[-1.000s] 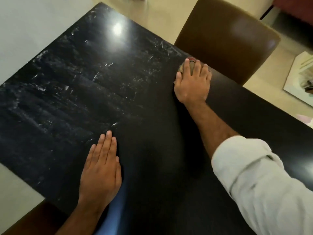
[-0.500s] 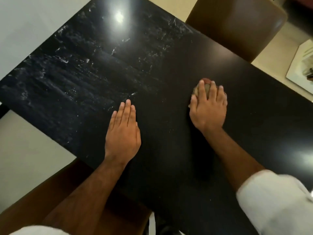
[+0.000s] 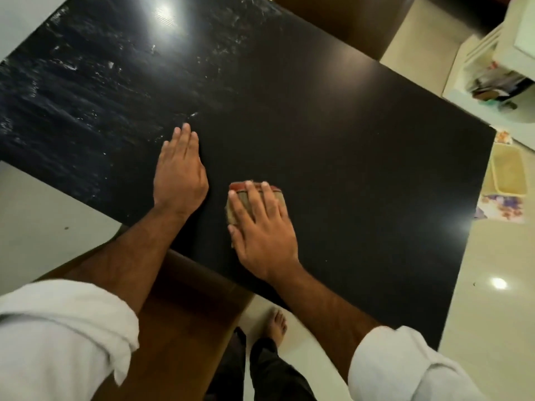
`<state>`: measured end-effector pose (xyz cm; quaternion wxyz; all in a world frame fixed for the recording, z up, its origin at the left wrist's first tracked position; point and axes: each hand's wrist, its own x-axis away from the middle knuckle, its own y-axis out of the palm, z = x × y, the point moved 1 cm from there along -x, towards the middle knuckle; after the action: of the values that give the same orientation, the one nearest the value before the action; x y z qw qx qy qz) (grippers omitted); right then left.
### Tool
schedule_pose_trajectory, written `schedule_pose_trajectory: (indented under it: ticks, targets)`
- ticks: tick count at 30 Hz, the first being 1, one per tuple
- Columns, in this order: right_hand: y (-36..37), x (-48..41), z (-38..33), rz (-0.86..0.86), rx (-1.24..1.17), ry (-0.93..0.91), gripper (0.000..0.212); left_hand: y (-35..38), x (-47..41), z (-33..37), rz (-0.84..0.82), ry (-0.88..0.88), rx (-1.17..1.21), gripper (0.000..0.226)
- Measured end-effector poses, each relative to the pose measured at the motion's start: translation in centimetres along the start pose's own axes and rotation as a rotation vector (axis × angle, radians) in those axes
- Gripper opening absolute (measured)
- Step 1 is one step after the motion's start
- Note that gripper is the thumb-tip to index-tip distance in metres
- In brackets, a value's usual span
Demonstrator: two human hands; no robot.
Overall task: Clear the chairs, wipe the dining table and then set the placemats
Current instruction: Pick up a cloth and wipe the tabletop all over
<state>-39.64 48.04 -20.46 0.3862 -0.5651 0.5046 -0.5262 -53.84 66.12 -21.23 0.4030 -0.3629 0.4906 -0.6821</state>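
Note:
The black dining table (image 3: 362, 146) fills most of the view; its left part is streaked with wet smears and its right part looks matte. My right hand (image 3: 262, 233) lies flat on a folded beige cloth with a red edge (image 3: 235, 208), pressing it onto the table near the front edge. My left hand (image 3: 179, 172) rests flat on the table just left of it, fingers together, holding nothing. No placemats are in view.
A brown chair (image 3: 179, 314) stands below my arms at the table's near edge. Another brown chair (image 3: 347, 21) is at the far side. A white shelf unit with clutter (image 3: 492, 76) and a cream basket (image 3: 509, 172) sit on the floor to the right.
My right hand has dragged the cloth from the far edge by the chair back across the table towards me. My left hand stayed flat on the table.

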Motion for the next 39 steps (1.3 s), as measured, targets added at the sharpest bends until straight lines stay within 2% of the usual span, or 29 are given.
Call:
schedule_pose_trajectory:
  ticks: [7, 12, 16, 19, 21, 23, 25, 29, 31, 33, 34, 36, 39]
  targets:
    - [3.5, 12.4, 2.9, 0.002, 0.049, -0.198, 0.072, -2.2, 1.4, -0.3, -0.077, -0.011, 0.184, 0.06]
    - [4.3, 18.1, 5.9, 0.057, 0.046, -0.295, 0.083, -2.6, 8.7, 2.4, -0.154, -0.071, 0.255, 0.061]
    - [3.7, 20.6, 7.4, 0.137, -0.095, -0.301, 0.054, -2.6, 16.2, 6.5, -0.24, -0.166, 0.407, 0.059]
    - [1.7, 21.0, 6.9, 0.128, -0.361, -0.138, 0.052, -3.8, 21.1, 9.4, -0.313, -0.272, 0.597, 0.056]
    - [-0.6, 20.5, 5.6, 0.086, -0.705, 0.044, 0.044, -4.8, 23.8, 10.5, -0.34, -0.327, 0.688, 0.055]
    - [-4.1, 19.7, 3.4, -0.013, -1.171, 0.303, 0.04, -5.6, 25.6, 10.6, -0.351, -0.37, 0.751, 0.053]
    - [-7.4, 19.2, 1.3, -0.082, -1.459, 0.497, 0.035, -7.0, 27.2, 10.1, -0.354, -0.404, 0.784, 0.053]
    - [-11.0, 18.7, -2.3, -0.229, -1.992, 0.612, 0.035, -10.7, 28.8, 7.9, -0.318, -0.429, 0.859, 0.053]
    - [-12.2, 18.5, -4.5, -0.267, -2.1, 0.644, 0.035, -12.8, 29.1, 6.0, -0.302, -0.413, 0.912, 0.054]
    - [-13.1, 17.8, -7.4, -0.288, -2.063, 0.602, 0.034, -14.7, 29.4, 3.8, -0.304, -0.427, 0.971, 0.053]
    - [-13.7, 17.4, -8.7, -0.273, -1.968, 0.552, 0.033, -15.7, 29.3, 3.2, -0.3, -0.466, 1.022, 0.05]
    - [-14.6, 16.5, -11.8, -0.177, -1.616, 0.407, 0.024, -17.9, 29.3, 1.5, -0.336, -0.573, 1.164, 0.05]
    - [-15.9, 14.4, -18.0, -0.028, -1.159, 0.135, 0.023, -20.8, 29.1, -2.5, -0.517, -0.563, 1.455, 0.061]
